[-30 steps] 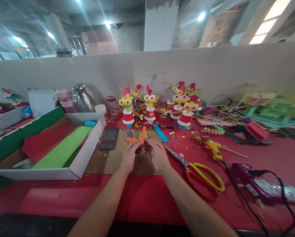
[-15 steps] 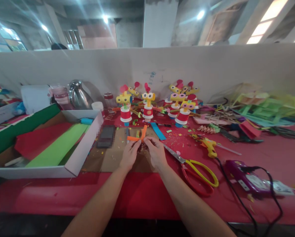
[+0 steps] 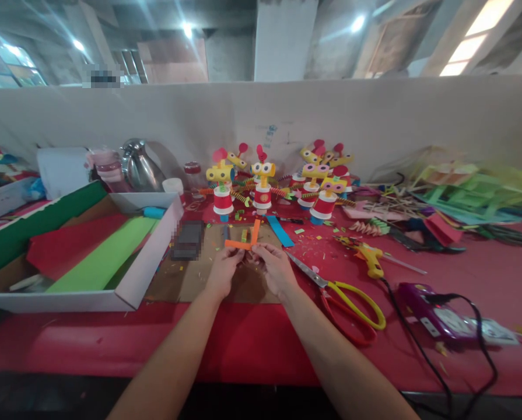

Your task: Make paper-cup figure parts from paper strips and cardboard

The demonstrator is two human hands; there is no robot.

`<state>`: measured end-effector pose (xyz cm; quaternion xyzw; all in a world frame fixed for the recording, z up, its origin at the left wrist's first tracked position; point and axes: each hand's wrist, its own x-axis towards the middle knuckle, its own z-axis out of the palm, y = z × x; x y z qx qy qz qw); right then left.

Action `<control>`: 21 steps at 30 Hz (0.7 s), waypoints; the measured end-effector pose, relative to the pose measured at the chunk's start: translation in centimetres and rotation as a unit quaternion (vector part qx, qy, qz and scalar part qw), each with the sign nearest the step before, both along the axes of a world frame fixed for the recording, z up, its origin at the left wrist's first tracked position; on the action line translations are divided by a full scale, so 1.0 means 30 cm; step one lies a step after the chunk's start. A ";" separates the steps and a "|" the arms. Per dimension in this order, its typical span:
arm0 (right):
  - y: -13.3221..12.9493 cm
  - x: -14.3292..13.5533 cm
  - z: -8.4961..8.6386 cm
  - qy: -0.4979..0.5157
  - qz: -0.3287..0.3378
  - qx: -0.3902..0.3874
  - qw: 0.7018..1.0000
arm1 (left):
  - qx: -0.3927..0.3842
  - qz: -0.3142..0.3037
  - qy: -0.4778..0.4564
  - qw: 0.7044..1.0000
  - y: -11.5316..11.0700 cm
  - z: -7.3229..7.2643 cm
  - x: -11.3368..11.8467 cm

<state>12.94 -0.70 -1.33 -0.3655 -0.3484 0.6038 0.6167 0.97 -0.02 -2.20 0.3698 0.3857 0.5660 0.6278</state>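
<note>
Forming a corner, narrow orange paper strips (image 3: pixel 256 232).

No words or numbers can be read. At 12 o'clock, the pale wall (image 3: pixel 177 111) has little blue and gray marks (image 3: pixel 270 137), too blurry to read, and a thin down arrow (image 3: pixel 288 137). Below, a red-and-white cup (image 3: pixel 262 205) has a round gold mark (image 3: pixel 262 197). At 4 o'clock, the purple power strip (image 3: pixel 418 297) has blurry markings.

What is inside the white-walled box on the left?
The box holds red paper, green paper and a blue roll. Whatever the sheets cover can't be seen.
</note>
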 end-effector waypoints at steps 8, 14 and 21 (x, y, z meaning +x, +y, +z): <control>0.000 0.000 -0.006 -0.011 0.017 -0.012 1.000 | -0.069 -0.004 -0.042 0.997 0.013 -0.012 -0.015; -0.002 0.001 -0.010 -0.025 0.005 0.004 1.000 | -0.070 -0.022 -0.026 0.997 0.008 0.006 -0.023; 0.004 -0.008 -0.033 -0.060 -0.021 0.012 0.998 | -0.050 0.001 0.033 0.998 0.002 0.003 -0.028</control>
